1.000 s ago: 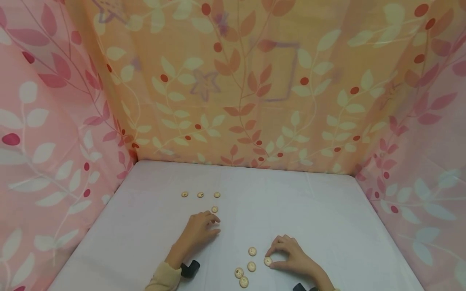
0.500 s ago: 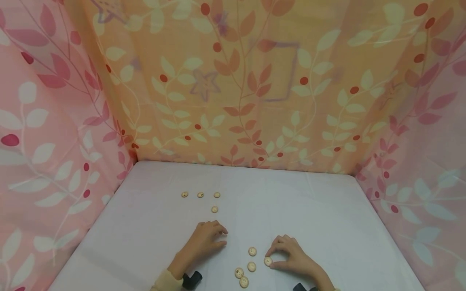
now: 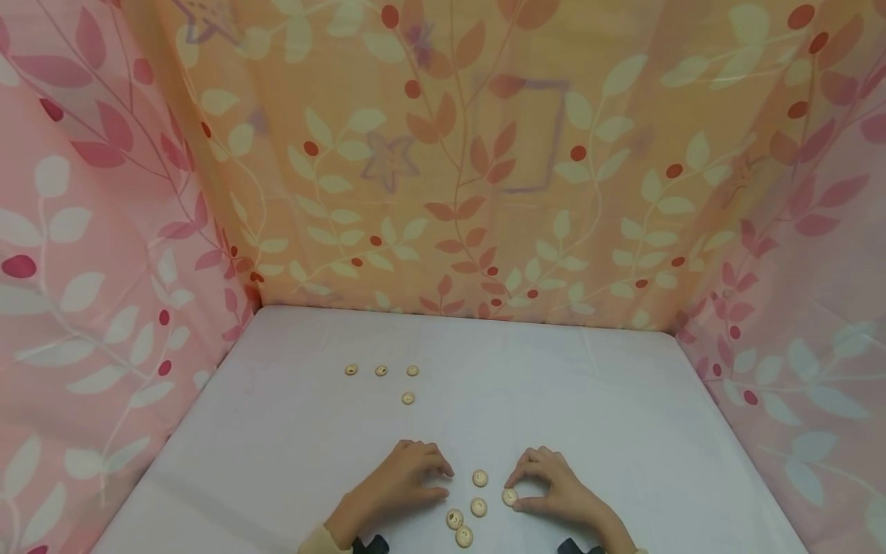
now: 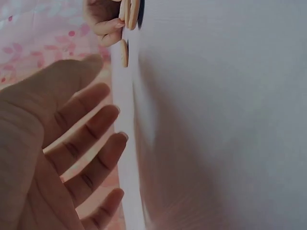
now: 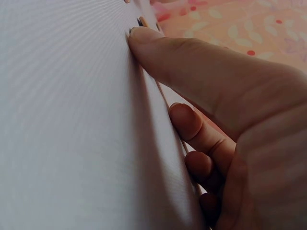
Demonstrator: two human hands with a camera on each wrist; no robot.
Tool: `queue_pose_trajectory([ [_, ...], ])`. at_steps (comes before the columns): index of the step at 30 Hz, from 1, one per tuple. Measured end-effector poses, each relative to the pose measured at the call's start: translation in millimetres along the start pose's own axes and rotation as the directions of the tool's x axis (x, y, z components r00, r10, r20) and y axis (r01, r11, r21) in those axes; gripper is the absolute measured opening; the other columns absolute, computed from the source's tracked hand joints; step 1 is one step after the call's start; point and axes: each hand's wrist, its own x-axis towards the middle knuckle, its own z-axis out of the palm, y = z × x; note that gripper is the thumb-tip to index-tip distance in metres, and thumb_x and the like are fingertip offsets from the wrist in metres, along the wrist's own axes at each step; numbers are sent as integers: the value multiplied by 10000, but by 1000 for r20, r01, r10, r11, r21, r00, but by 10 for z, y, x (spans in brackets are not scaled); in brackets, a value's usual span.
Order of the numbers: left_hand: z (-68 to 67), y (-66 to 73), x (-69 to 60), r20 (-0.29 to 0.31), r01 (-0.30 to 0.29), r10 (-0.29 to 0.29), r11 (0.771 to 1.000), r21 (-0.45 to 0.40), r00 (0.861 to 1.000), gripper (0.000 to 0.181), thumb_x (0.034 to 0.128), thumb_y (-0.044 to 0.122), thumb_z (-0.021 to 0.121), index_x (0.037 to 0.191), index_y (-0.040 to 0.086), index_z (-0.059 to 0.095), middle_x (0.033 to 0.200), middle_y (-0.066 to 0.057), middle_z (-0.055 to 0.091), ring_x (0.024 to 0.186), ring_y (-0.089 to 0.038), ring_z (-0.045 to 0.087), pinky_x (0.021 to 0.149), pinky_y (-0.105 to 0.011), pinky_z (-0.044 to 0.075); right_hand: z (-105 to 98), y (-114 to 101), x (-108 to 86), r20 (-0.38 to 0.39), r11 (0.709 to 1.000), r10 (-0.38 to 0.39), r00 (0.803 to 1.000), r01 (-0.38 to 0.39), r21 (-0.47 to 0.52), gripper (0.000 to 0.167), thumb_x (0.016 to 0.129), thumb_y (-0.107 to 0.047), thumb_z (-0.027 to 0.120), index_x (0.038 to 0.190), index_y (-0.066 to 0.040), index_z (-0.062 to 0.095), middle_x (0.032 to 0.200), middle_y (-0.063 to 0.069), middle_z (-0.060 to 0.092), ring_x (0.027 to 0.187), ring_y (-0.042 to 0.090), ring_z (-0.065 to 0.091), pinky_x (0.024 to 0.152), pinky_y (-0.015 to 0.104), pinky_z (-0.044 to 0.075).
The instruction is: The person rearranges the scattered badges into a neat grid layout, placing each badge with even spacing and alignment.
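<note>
Four pale round discs [image 3: 478, 507] lie loose at the lower middle of the head view, between the two hands; the two nearest the bottom edge touch each other, and one of these bears a dark mark. Just to their right, the pinched disc [image 3: 510, 497] sits between the thumb and a fingertip of the right hand [image 3: 554, 488], so the right grip is grasping that disc down at the tabletop [image 3: 623, 408]. The left hand [image 3: 410, 477], left of the loose discs, has a released grip: its thumb and fingers are apart and bent slightly, pointing right. In the left wrist view its fingers fan out across the left half, with some discs seen edge-on at the upper left, near the other hand. In the right wrist view the thumb stretches to the upper middle, and the pinched disc is mostly hidden there. Further up the head view, left of centre, a row of three discs [image 3: 381, 371] lies on the white surface, with a single disc [image 3: 408, 398] below its right end. Leaf-patterned orange cloth [image 3: 457, 154] fills the top, pink cloth [image 3: 104, 269] the left side; black wrist devices [image 3: 371, 545] and a cream sleeve [image 3: 321, 542] show along the bottom edge.
</note>
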Motion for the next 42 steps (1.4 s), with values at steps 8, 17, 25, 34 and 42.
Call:
queue_pose_trajectory([
  [8,25,43,-49,102,-121,124,992,-31,987,244,786,452,682,1003,340,669,961,245,556,855,59,470,894,-283,343,-2,9,-2,10,1000,3,1000,-3,13,216,725,-453,728,916,-427,631,917,-245,523,843,-6,421,755,277,294],
  [17,36,65,-60,184,-145,148,989,-31,972,308,755,485,700,1039,383,641,1027,261,535,976,54,462,940,-297,347,-5,-1,4,8,1000,9,1000,-9,27,209,726,-446,730,911,-417,637,910,-237,533,844,7,427,755,284,291],
  [25,22,80,-62,181,-176,175,984,-9,968,283,745,458,723,1009,387,651,990,256,517,941,54,452,956,-314,345,-5,-5,3,13,1000,26,1000,-27,17,205,726,-466,722,906,-424,633,910,-248,529,851,0,429,765,286,302],
  [34,38,100,-32,168,-233,222,971,49,961,185,761,439,717,931,396,657,948,253,494,885,61,441,950,-330,355,2,16,4,4,1000,-8,1000,8,16,210,731,-449,726,917,-414,635,918,-240,529,857,-4,430,762,284,303],
  [42,52,96,-7,189,-214,202,976,48,961,156,766,428,715,899,379,648,957,251,495,874,64,440,966,-329,343,8,18,1,-2,1000,3,1000,-3,8,210,724,-463,725,910,-426,635,907,-252,528,850,-11,428,763,280,304],
])
